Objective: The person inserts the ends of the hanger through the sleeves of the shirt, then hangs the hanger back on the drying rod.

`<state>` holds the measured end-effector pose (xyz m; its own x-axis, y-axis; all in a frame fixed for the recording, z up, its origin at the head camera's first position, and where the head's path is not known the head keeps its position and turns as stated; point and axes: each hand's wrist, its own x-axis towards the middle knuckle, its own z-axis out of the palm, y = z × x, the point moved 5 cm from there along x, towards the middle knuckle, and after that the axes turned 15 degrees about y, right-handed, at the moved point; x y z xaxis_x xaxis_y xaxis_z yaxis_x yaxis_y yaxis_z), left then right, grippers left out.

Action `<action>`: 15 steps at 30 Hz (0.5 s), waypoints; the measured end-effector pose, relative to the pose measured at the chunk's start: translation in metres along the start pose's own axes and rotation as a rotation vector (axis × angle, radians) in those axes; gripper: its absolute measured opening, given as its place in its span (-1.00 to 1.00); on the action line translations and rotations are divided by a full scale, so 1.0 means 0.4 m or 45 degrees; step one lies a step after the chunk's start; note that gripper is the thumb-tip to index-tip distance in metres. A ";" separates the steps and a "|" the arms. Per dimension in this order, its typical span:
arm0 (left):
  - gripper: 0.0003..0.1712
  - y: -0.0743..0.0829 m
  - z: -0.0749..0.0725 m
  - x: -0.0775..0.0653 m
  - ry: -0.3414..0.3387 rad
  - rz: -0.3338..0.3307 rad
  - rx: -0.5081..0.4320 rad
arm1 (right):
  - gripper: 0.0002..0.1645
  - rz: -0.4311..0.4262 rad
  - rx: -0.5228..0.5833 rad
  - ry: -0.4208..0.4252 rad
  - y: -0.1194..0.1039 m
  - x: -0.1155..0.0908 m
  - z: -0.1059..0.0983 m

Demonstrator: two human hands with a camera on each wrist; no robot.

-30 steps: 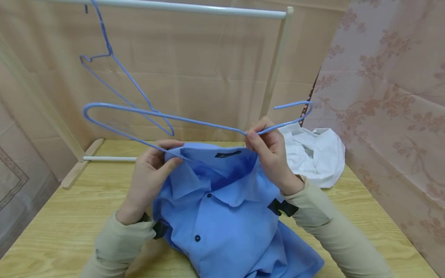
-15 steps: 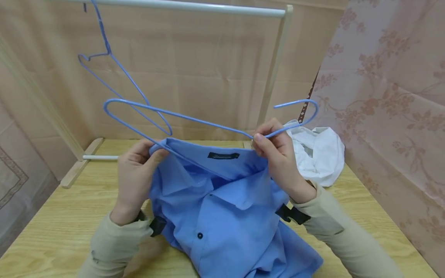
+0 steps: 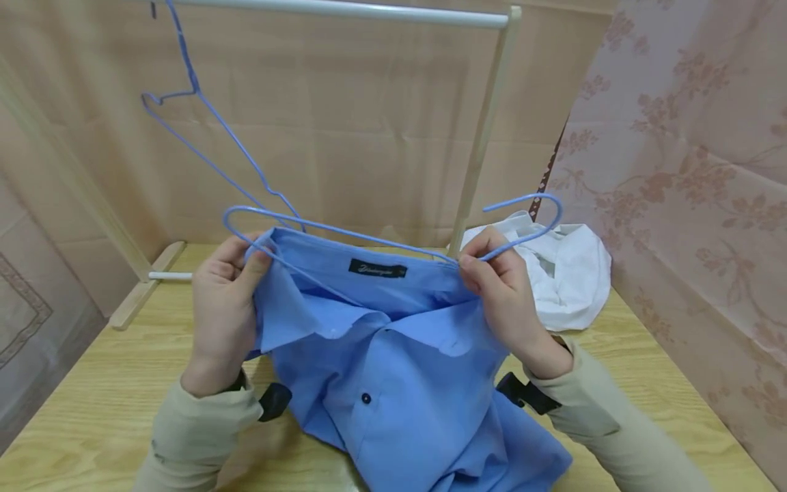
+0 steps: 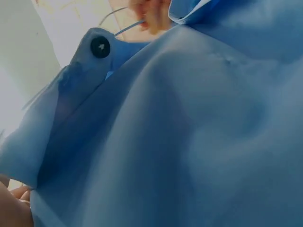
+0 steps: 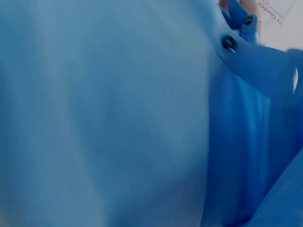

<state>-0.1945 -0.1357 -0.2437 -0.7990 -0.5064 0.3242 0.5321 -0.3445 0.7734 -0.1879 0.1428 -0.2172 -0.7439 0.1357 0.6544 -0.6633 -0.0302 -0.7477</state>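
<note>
A blue collared shirt [image 3: 418, 389] with dark buttons and a black neck label lies bunched on the table, its collar raised between both hands. My left hand [image 3: 224, 307] pinches the left side of the collar between thumb and fingers. A blue wire hanger [image 3: 344, 229] reaches into the neck opening with one arm, while its other arm runs behind the collar. At the base of the hanger's hook, my right hand [image 3: 507, 301] pinches the wire beside the collar's right side. Shirt cloth fills most of both wrist views; the hanger's far end is hidden inside the shirt.
Behind stands a rack with a white top rail [image 3: 344, 9] and pale wooden posts. A second blue hanger [image 3: 227, 130] hangs from it on the left. Crumpled white cloth [image 3: 572, 280] lies at the right rear of the wooden table [image 3: 117, 389], near a floral curtain [image 3: 695, 191].
The hanger has slid to the right, deeper into the neck opening. My left hand has moved left with the collar, my right hand slightly right and down. The collar is spread wider.
</note>
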 end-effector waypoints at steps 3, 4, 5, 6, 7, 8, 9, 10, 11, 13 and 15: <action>-0.86 0.005 0.005 -0.003 -0.056 -0.004 -0.059 | -0.75 -0.007 -0.040 0.056 0.009 -0.004 -0.016; -0.83 0.007 0.008 -0.005 -0.095 0.002 -0.072 | -0.73 -0.007 -0.036 0.078 0.012 -0.004 -0.022; -0.81 0.009 0.011 -0.008 -0.136 0.010 -0.077 | -0.71 -0.001 -0.014 0.097 0.015 -0.003 -0.026; -0.79 0.011 0.014 -0.011 -0.176 0.023 -0.079 | -0.68 0.005 0.024 0.108 0.018 -0.002 -0.030; -0.78 0.013 0.016 -0.013 -0.207 0.043 -0.068 | -0.65 0.019 0.080 0.113 0.021 -0.001 -0.033; -0.78 0.015 0.017 -0.015 -0.228 0.050 -0.072 | -0.62 0.030 0.130 0.114 0.024 0.000 -0.036; -0.79 0.016 0.018 -0.016 -0.239 0.062 -0.069 | -0.59 0.045 0.178 0.114 0.025 0.001 -0.038; -0.80 0.016 0.019 -0.018 -0.242 0.075 -0.068 | -0.58 0.056 0.216 0.112 0.025 0.002 -0.040; -0.82 0.017 0.019 -0.018 -0.229 0.090 -0.058 | -0.57 0.066 0.244 0.107 0.025 0.002 -0.042; -0.86 0.018 0.017 -0.016 -0.182 0.131 -0.040 | -0.56 0.068 0.264 0.103 0.024 0.002 -0.046; -0.89 0.018 0.015 -0.016 -0.139 0.169 -0.045 | -0.56 0.065 0.256 0.102 0.023 0.001 -0.050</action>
<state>-0.1872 -0.1303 -0.2369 -0.7458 -0.4610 0.4809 0.6429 -0.3091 0.7008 -0.1928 0.1623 -0.2260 -0.7733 0.2072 0.5992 -0.6339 -0.2348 -0.7369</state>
